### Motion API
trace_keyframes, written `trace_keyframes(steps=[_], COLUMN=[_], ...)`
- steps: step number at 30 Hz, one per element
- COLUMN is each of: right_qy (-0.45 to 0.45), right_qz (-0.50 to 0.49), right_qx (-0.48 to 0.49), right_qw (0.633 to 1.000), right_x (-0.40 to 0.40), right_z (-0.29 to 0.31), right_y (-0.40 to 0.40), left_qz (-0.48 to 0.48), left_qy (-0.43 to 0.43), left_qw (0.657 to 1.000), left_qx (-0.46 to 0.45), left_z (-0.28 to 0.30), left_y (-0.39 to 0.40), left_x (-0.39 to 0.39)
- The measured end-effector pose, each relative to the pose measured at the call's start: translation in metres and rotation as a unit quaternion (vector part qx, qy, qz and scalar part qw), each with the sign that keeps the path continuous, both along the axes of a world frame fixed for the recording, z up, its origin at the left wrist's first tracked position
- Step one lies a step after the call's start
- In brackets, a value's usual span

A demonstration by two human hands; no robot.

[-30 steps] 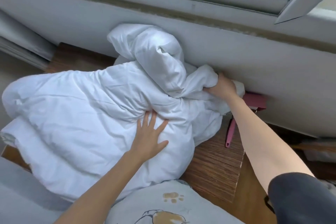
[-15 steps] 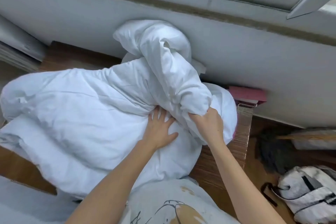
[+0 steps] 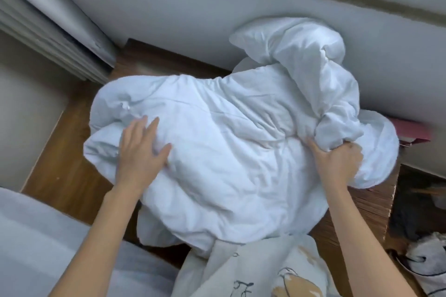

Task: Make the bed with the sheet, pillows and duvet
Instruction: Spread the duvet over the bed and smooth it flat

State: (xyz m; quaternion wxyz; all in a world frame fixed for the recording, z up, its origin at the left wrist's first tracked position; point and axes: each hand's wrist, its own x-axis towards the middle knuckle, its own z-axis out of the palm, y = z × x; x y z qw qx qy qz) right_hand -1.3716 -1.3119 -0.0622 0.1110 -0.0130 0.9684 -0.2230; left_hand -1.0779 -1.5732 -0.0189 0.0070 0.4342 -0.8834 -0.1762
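Note:
A bulky white duvet [image 3: 229, 142] lies bunched on a wooden surface [image 3: 70, 171] against the pale wall, one twisted end rising up the wall. My left hand [image 3: 140, 152] lies on the duvet's left side with fingers straight and spread. My right hand [image 3: 337, 164] grips a gathered fold of the duvet at its right side. A pillow with a cartoon print [image 3: 265, 272] shows at the bottom, partly under the duvet's near edge. A pale sheet-covered bed [image 3: 48, 248] fills the bottom left corner.
A pink item [image 3: 410, 130] sits against the wall behind the duvet's right end. A white and black bag [image 3: 429, 263] and dark clutter [image 3: 415, 212] lie on the floor at right. Grey curtain folds [image 3: 48, 12] hang at the upper left.
My left hand has slid from the duvet's middle to its left side. My right hand keeps its grip on the fold. The view has swung left, so the duvet sits further right.

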Motion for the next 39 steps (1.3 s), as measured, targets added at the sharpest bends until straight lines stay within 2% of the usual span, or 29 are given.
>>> trace_keyframes(steps=[2, 4, 7, 10, 12, 14, 16, 18, 20, 21, 22, 23, 27, 31, 37, 39], right_qy=[0.001, -0.006, -0.023, -0.029, -0.017, -0.012, -0.016, -0.032, -0.053, -0.072, -0.099, -0.127, -0.192, -0.252, -0.319, -0.345], right_qz=[-0.045, -0.054, -0.074, -0.078, -0.066, -0.050, -0.027, -0.003, 0.018, 0.023, 0.029, 0.034, 0.061, 0.098, 0.245, 0.280], right_qx=[0.014, 0.014, -0.001, 0.007, -0.003, -0.017, -0.016, -0.011, -0.027, -0.048, -0.082, -0.119, -0.204, -0.254, -0.354, -0.393], right_qw=[0.999, 0.998, 0.997, 0.996, 0.998, 0.999, 0.999, 0.999, 0.998, 0.996, 0.991, 0.984, 0.958, 0.929, 0.844, 0.805], right_x=[-0.003, -0.003, -0.005, -0.001, 0.009, 0.018, 0.024, 0.027, 0.032, 0.034, 0.036, 0.038, 0.044, 0.066, 0.099, 0.111], right_z=[0.003, 0.004, 0.002, 0.002, 0.003, 0.004, 0.009, 0.013, 0.019, 0.022, 0.025, 0.029, 0.043, 0.063, 0.120, 0.139], right_y=[-0.012, -0.023, -0.034, -0.048, -0.057, -0.063, -0.063, -0.062, -0.059, -0.057, -0.054, -0.049, -0.024, -0.003, 0.037, 0.049], left_qz=[0.053, 0.140, 0.300, 0.377, 0.398, 0.369, 0.321, 0.301, 0.309, 0.316, 0.323, 0.335, 0.380, 0.368, 0.376, 0.394], left_qy=[-0.050, -0.040, 0.005, 0.113, 0.162, 0.232, 0.266, 0.265, 0.238, 0.206, 0.181, 0.184, 0.267, 0.347, 0.486, 0.514], left_qw=[0.997, 0.987, 0.935, 0.866, 0.822, 0.794, 0.780, 0.777, 0.798, 0.821, 0.843, 0.850, 0.815, 0.792, 0.742, 0.726], left_qx=[-0.005, 0.061, 0.189, 0.308, 0.373, 0.423, 0.467, 0.485, 0.460, 0.428, 0.390, 0.362, 0.347, 0.341, 0.268, 0.230], left_z=[-0.011, -0.025, -0.049, -0.063, -0.062, -0.060, -0.054, -0.061, -0.068, -0.070, -0.071, -0.072, -0.048, -0.012, 0.066, 0.096], left_y=[-0.031, -0.049, -0.067, -0.083, -0.084, -0.072, -0.047, -0.023, -0.008, -0.005, -0.004, -0.001, 0.026, 0.083, 0.188, 0.213], left_x=[0.040, 0.064, 0.096, 0.103, 0.083, 0.053, 0.017, -0.017, -0.046, -0.057, -0.066, -0.071, -0.073, -0.071, -0.060, -0.050])
